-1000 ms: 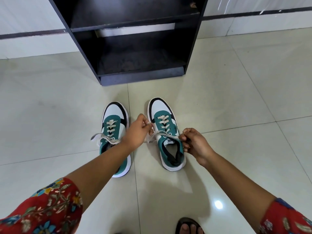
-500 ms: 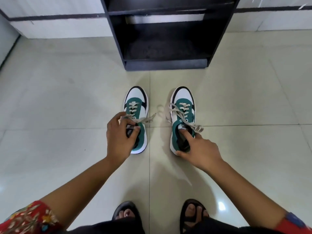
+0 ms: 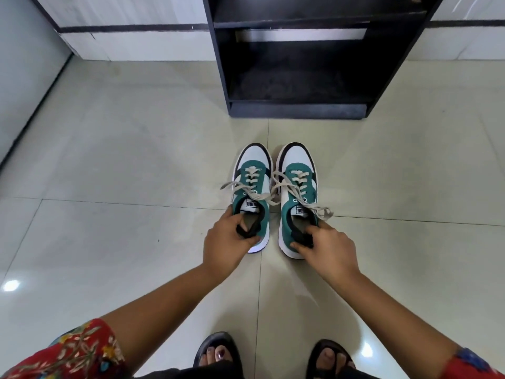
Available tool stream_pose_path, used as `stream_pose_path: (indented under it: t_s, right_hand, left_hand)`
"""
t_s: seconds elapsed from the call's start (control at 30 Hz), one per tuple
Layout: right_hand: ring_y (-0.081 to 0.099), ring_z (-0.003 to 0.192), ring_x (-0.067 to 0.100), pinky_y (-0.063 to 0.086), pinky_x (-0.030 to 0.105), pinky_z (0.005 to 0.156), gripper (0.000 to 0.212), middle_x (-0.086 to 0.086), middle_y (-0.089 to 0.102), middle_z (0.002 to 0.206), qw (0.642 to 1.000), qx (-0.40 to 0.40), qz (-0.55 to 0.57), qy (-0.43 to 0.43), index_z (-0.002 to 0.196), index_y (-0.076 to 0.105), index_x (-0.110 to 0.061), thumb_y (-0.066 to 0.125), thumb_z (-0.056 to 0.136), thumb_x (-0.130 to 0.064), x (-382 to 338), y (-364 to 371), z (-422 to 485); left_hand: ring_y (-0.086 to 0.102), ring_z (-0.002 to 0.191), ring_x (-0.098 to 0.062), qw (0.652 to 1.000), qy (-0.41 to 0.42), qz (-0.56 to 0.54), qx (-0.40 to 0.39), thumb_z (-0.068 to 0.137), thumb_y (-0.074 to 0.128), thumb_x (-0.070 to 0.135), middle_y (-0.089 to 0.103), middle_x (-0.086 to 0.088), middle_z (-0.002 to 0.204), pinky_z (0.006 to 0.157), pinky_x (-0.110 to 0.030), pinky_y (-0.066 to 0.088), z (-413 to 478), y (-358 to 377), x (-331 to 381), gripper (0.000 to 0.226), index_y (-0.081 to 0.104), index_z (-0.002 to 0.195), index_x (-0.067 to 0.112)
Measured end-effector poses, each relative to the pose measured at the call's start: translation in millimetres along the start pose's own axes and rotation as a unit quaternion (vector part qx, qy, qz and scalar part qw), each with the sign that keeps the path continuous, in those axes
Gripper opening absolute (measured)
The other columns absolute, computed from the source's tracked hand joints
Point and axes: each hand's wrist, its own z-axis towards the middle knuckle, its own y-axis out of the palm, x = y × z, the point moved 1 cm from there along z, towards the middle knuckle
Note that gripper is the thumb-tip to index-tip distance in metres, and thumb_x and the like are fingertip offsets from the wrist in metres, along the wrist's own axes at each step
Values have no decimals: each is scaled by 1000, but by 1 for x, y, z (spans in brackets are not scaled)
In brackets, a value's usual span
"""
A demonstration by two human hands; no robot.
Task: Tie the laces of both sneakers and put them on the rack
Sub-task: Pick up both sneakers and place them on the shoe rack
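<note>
The two sneakers sit side by side on the tiled floor (image 3: 136, 160), toes pointing to twelve o'clock toward the rack (image 3: 297, 109), which stands near them at twelve o'clock with its bottom shelf bare. The left sneaker (image 3: 252, 184) and the right sneaker (image 3: 296, 184) almost touch along their inner sides. The laces (image 3: 273, 192) lie loose across both tongues, and some ends trail over the sides; whether any knot is tied cannot be told, though they look slack.

The left hand (image 3: 228, 243) grasps the heel collar of the left sneaker, thumb inside the opening and fingers wrapped round the outside. The right hand (image 3: 328, 247) grasps the heel collar of the right sneaker in the same way, fingers hooked into the opening.

The step in hand appears to be picking up the pair by the heels. To do it well, the person would keep each pinch firm on the stiff collar, lift both shoes level so that the toes do not drag, and mind the trailing ends, which could catch under a sole or on the shelf edge. If the laces are indeed untied, tying should come first.

The person's sandalled feet (image 3: 218, 354) stand at six o'clock.
</note>
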Motion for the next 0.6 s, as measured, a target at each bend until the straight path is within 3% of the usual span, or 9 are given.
stream_pose_path:
  t_s: [0.1, 0.23, 0.33, 0.47, 0.6]
  right_hand:
    - [64, 86, 34, 37, 30, 59, 37, 6, 65, 100, 999, 25, 27, 5, 92, 64, -18, 57, 80, -52, -1, 3, 5]
    - [63, 80, 36, 34, 30, 57, 37, 7, 67, 93, 995, 45, 81, 27, 84, 64, -13, 62, 77, -50, -10, -7, 11]
    - [64, 77, 37, 36, 30, 57, 35, 7, 69, 92, 992, 48, 105, 46, 84, 65, -13, 65, 75, -47, -21, -33, 10]
    - [65, 66, 36, 39, 29, 54, 29, 5, 71, 84, 989, 79, 117, 45, 76, 66, -15, 72, 68, -42, -33, -112, -7]
    - [62, 54, 34, 40, 28, 45, 30, 4, 69, 74, 987, 112, 110, 27, 67, 62, -13, 67, 63, -42, -50, -205, -33]
  left_hand:
    - [51, 62, -14, 1000, 10, 3, -6, 61, 79, 25, 54, 18, 81, 51, -24, 32, 5, 2, 1, 42, 38, 52, 29]
    - [60, 71, -15, 1000, 12, 22, -7, 65, 76, 35, 60, 22, 110, 58, -26, 48, 11, -4, 13, 22, 56, 68, 26]
    - [60, 73, -18, 1000, -1, 24, -3, 67, 75, 37, 62, 17, 110, 62, -31, 52, 15, -21, 36, 25, 60, 77, 19]
    - [60, 71, -20, 1000, 8, 8, -2, 65, 77, 34, 65, 13, 102, 62, -41, 54, 3, -72, 91, 29, 59, 76, 14]
    - [61, 73, -19, 998, 55, 20, 10, 64, 73, 35, 59, 16, 127, 59, -33, 54, -19, -142, 159, 28, 59, 79, 15]
